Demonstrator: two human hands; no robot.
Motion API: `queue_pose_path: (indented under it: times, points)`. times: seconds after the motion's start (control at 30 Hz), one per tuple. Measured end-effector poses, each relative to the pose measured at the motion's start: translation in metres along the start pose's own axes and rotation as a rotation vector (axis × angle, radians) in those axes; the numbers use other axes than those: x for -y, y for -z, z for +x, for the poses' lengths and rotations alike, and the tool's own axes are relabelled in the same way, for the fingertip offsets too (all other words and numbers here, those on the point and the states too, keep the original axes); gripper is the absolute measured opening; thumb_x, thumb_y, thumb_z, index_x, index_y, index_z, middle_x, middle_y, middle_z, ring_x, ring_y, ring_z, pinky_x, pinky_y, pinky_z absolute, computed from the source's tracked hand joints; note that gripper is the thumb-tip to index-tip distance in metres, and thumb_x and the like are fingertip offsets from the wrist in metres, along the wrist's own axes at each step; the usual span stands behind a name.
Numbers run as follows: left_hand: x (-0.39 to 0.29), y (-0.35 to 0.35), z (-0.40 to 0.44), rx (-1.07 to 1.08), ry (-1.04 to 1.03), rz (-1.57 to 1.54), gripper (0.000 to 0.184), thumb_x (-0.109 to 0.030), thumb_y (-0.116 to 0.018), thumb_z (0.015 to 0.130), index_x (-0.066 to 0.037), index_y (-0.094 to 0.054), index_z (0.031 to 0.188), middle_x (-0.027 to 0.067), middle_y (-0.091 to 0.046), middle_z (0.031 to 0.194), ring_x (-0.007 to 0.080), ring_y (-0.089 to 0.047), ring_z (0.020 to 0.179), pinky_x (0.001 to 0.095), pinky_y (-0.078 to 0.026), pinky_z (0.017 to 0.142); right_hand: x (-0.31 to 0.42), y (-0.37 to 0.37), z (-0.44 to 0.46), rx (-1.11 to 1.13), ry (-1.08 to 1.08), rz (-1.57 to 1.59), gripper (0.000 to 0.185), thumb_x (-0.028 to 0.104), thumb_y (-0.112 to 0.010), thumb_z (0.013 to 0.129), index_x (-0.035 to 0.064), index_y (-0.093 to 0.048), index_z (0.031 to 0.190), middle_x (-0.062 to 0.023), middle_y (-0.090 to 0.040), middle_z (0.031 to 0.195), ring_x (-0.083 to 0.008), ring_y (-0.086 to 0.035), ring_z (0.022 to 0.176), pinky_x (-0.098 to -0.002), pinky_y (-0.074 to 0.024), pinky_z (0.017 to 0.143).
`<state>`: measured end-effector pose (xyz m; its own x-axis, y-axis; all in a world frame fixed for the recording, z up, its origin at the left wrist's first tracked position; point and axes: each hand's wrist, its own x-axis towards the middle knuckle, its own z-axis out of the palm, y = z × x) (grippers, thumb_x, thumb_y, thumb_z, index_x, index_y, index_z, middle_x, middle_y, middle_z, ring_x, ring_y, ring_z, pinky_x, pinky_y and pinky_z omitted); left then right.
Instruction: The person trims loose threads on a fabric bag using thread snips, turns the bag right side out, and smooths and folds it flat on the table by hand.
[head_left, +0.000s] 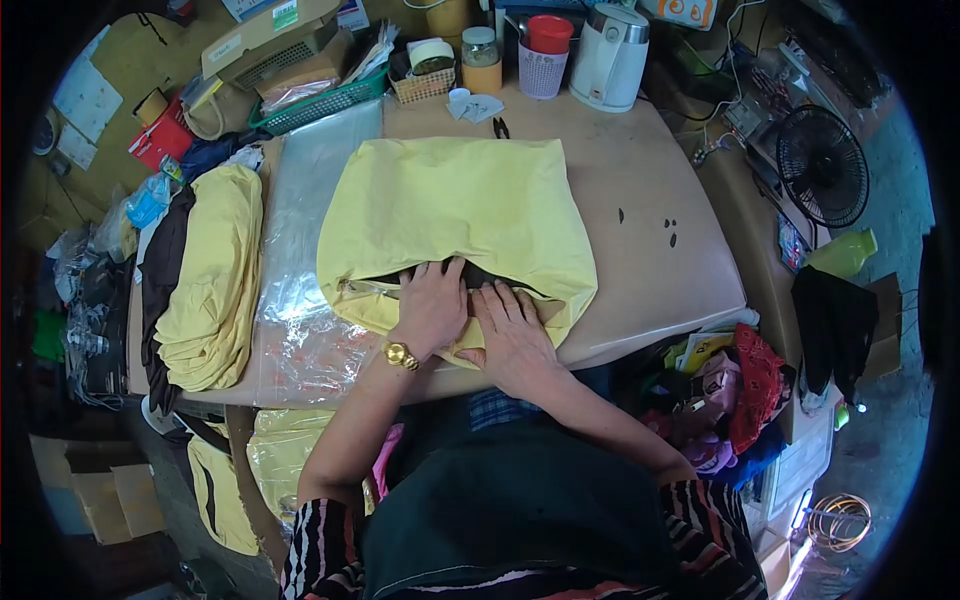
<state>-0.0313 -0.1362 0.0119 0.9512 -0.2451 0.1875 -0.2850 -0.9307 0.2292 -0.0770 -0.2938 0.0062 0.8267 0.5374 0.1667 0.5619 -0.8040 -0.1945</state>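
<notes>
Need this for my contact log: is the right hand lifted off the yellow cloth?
No, the right hand rests on the yellow cloth, beside the left hand, at the dark slit.

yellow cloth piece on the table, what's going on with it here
A person is working on the yellow cloth piece with both bare hands. It lies spread on the table, with a dark slit across its near part. The left hand has its fingers at the slit, and the right hand rests flat beside it, fingertips near the slit's edge. To the left, beyond a clear plastic sheet, lies a stack of folded yellow cloth.
</notes>
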Motion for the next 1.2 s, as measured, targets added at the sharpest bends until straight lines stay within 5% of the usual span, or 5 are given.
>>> queue_pose_path:
  times: [0.53, 0.73, 0.8, 0.93, 1.2]
  points:
    - [0.041, -0.049, 0.110, 0.133, -0.145, -0.111, 0.031, -0.022, -0.050, 0.089, -0.003, -0.066, 0.107, 0.0225, -0.066, 0.106, 0.0388, -0.063, 0.096, 0.0477, -0.049, 0.085, 0.004, 0.007, -0.001, 0.040, 0.019, 0.018, 0.074, 0.049, -0.055, 0.090, -0.0035, -0.039, 0.139, -0.0187, -0.036, 0.149, -0.0318, -0.032, 0.140, -0.0616, -0.0201, 0.109]
    - [-0.001, 0.003, 0.015, 0.309, -0.154, -0.081, 0.033, -0.023, -0.054, 0.090, -0.003, -0.062, 0.115, 0.0184, -0.066, 0.109, 0.0393, -0.063, 0.096, 0.0456, -0.049, 0.086, -0.021, 0.026, -0.003, 0.210, -0.041, 0.159, 0.075, 0.049, -0.058, 0.089, 0.0020, -0.036, 0.143, -0.0143, -0.034, 0.151, -0.0304, -0.031, 0.140, -0.0623, -0.0221, 0.109]
    - [-0.025, 0.037, -0.040, 0.105, -0.138, -0.518, 0.034, -0.022, -0.063, 0.086, -0.003, -0.060, 0.114, 0.0201, -0.064, 0.110, 0.0401, -0.060, 0.097, 0.0452, -0.049, 0.084, -0.036, 0.025, -0.008, 0.188, 0.001, 0.155, 0.077, 0.049, -0.060, 0.089, 0.0041, -0.033, 0.145, -0.0142, -0.034, 0.150, -0.0318, -0.031, 0.139, -0.0618, -0.0238, 0.109]
    - [0.018, 0.063, -0.081, -0.428, 0.187, -0.139, 0.035, -0.015, -0.072, 0.080, -0.004, -0.058, 0.110, 0.0214, -0.055, 0.108, 0.0374, -0.056, 0.098, 0.0441, -0.048, 0.077, -0.044, 0.032, -0.010, 0.218, 0.038, 0.134, 0.077, 0.049, -0.060, 0.089, 0.0054, -0.033, 0.146, -0.0133, -0.035, 0.150, -0.0325, -0.034, 0.137, -0.0612, -0.0257, 0.107]
    - [0.037, 0.055, -0.077, -0.307, 0.279, -0.462, 0.011, -0.008, -0.069, 0.082, 0.001, -0.063, 0.086, 0.0154, -0.060, 0.077, 0.0294, -0.060, 0.067, 0.0378, -0.048, 0.061, -0.081, 0.051, 0.012, -0.140, -0.091, 0.360, 0.025, 0.025, -0.065, 0.089, 0.0042, -0.067, 0.102, -0.0152, -0.069, 0.101, -0.0319, -0.065, 0.096, -0.0422, -0.0479, 0.088]
